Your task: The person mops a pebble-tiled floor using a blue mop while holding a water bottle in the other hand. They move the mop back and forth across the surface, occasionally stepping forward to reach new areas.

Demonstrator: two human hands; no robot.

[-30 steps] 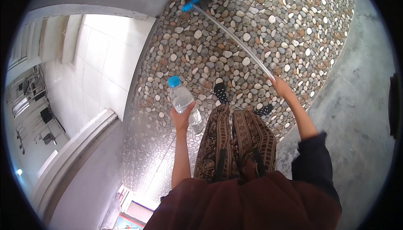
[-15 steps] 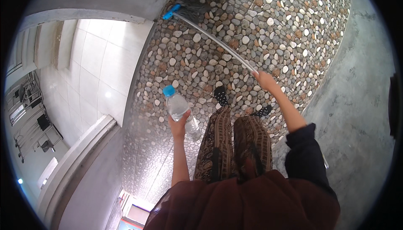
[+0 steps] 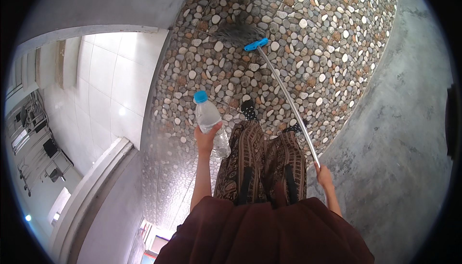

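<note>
My left hand (image 3: 207,138) is wrapped round a clear plastic bottle (image 3: 208,113) with a blue cap. The bottle tilts a little, cap away from me, and the fingers hide part of its middle. At the right, my right hand (image 3: 325,175) grips the near end of the silver handle of a mop (image 3: 288,95). A bright blue clamp joins the handle to grey mop strands (image 3: 238,33), which lie spread on the pebble-patterned floor (image 3: 216,71), ahead of my feet.
A grey wall (image 3: 394,167) runs along the right. On the left, white tiles (image 3: 115,78) show beyond a sill (image 3: 91,187), with a dark metal rack further off. My feet in dark dotted socks (image 3: 249,110) stand on the floor close to the mop handle.
My right hand has drawn back toward me, pulling the mop handle with it. The mop head has moved right and nearer, strands trailing left. The bottle has shifted slightly up.
</note>
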